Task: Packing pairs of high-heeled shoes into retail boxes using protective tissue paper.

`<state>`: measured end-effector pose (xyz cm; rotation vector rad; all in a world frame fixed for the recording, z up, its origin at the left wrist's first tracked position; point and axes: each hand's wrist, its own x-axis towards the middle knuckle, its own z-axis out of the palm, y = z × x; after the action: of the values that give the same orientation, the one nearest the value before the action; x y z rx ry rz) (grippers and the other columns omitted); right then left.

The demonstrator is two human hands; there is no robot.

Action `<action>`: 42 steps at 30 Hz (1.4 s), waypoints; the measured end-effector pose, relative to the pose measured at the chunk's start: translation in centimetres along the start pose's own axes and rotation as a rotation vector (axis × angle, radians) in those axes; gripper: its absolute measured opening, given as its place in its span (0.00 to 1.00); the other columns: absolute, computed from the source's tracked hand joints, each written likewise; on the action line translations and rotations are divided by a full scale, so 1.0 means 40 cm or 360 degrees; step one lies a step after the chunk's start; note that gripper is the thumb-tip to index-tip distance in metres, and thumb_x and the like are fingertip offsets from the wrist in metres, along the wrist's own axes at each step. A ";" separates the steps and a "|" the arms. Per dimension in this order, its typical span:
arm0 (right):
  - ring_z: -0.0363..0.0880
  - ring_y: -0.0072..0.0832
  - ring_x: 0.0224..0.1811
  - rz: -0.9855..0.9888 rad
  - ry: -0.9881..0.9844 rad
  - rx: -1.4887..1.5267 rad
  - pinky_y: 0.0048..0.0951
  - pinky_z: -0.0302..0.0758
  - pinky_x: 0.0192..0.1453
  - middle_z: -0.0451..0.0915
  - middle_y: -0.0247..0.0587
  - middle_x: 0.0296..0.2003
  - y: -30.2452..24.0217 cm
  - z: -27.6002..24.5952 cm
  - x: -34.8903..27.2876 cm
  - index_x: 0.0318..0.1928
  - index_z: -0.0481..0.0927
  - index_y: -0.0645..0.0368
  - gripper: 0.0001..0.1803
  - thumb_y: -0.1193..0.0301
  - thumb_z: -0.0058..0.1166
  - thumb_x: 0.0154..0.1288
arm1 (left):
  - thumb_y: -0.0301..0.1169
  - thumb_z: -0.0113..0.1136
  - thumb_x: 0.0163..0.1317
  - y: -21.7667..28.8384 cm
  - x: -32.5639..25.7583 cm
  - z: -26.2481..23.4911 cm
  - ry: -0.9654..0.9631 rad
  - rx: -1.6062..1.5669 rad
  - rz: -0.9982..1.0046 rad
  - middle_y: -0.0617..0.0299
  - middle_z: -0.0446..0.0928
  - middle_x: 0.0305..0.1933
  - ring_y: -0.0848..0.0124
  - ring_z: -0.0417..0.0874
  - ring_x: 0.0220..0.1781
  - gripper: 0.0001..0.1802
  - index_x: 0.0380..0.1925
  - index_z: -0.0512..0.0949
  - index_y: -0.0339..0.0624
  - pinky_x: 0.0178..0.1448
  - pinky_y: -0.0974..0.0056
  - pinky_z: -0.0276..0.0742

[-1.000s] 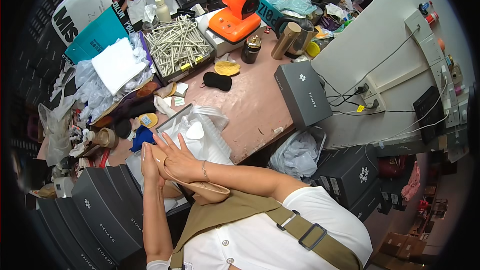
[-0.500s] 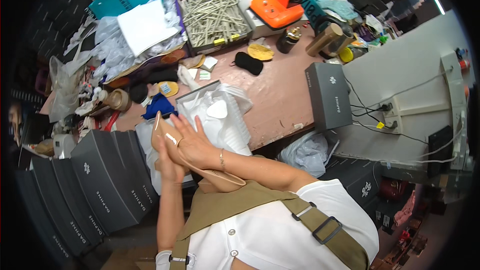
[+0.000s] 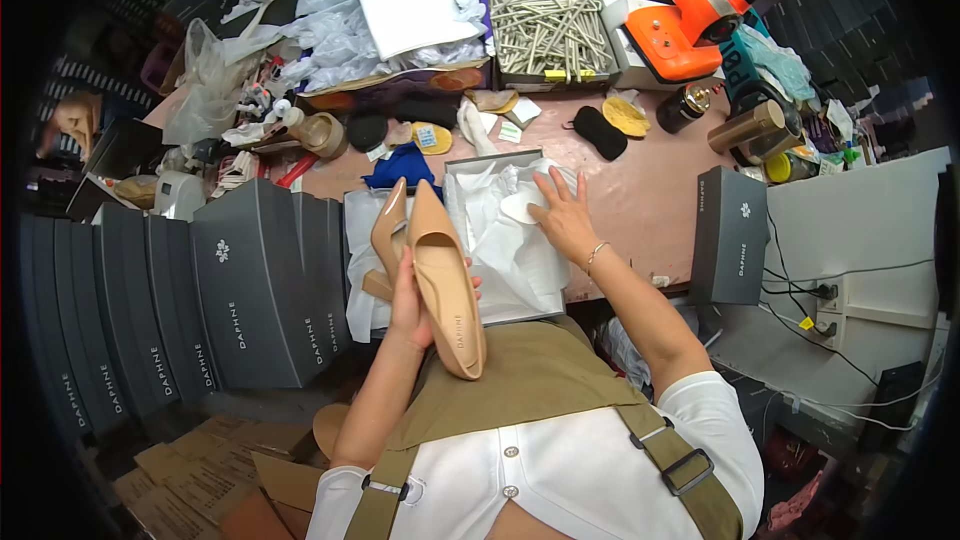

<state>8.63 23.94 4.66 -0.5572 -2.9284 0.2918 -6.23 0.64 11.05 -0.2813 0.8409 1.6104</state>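
Note:
My left hand [image 3: 408, 312] is wrapped round a beige pointed-toe pump [image 3: 445, 285], its insole facing up and toe pointing away from me. Just left of it is a second beige pump [image 3: 389, 225] with a block heel; whether my fingers also grip that one is hidden. My right hand [image 3: 568, 225] has its fingers spread over white tissue paper [image 3: 500, 265] in an open shoe box [image 3: 490, 162]. Its thumb is at the edge of a white rounded pad [image 3: 519, 207] lying on the paper. Dark blue cloth [image 3: 405, 168] lies beyond the pumps.
Grey shoe boxes [image 3: 245, 280] stand in a row at left; another grey box [image 3: 728, 235] stands at the table's right edge. Across the back are a box of pale sticks [image 3: 550, 25], an orange device [image 3: 680, 35], a dark jar [image 3: 684, 108] and a black pad [image 3: 599, 133].
My right hand has left the pump and moved right, over the tissue paper. The pump in my left hand has turned insole up, and both pumps now show separately. The view has shifted.

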 end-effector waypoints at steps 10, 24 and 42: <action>0.77 0.35 0.22 0.0484 -0.0128 0.1876 0.30 0.74 0.30 0.78 0.45 0.26 -0.267 -0.125 -0.014 0.51 0.72 0.62 0.18 0.72 0.56 0.60 | 0.60 0.36 0.69 -0.045 0.016 0.053 -0.0005 -0.0035 0.0238 0.55 0.74 0.55 0.65 0.76 0.57 0.34 0.57 0.67 0.42 0.63 0.58 0.70; 0.77 0.38 0.29 -0.0485 -0.0029 0.0701 0.37 0.74 0.32 0.74 0.43 0.26 -0.275 -0.121 -0.047 0.30 0.74 0.62 0.06 0.71 0.50 0.55 | 0.59 0.41 0.68 -0.054 0.050 0.012 0.0026 0.0173 0.0106 0.57 0.70 0.58 0.64 0.71 0.61 0.34 0.60 0.64 0.42 0.66 0.57 0.66; 0.81 0.47 0.35 -0.0073 -0.0118 0.1393 0.37 0.77 0.41 0.81 0.52 0.33 -0.226 -0.106 0.102 0.39 0.81 0.64 0.11 0.71 0.54 0.58 | 0.60 0.45 0.65 -0.067 0.037 -0.014 0.0222 0.0066 0.0157 0.53 0.72 0.57 0.59 0.74 0.58 0.36 0.60 0.65 0.42 0.63 0.54 0.71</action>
<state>2.50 17.90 11.18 -0.3285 -2.4888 1.4856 -4.24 1.38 8.81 -0.3302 1.0071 1.6776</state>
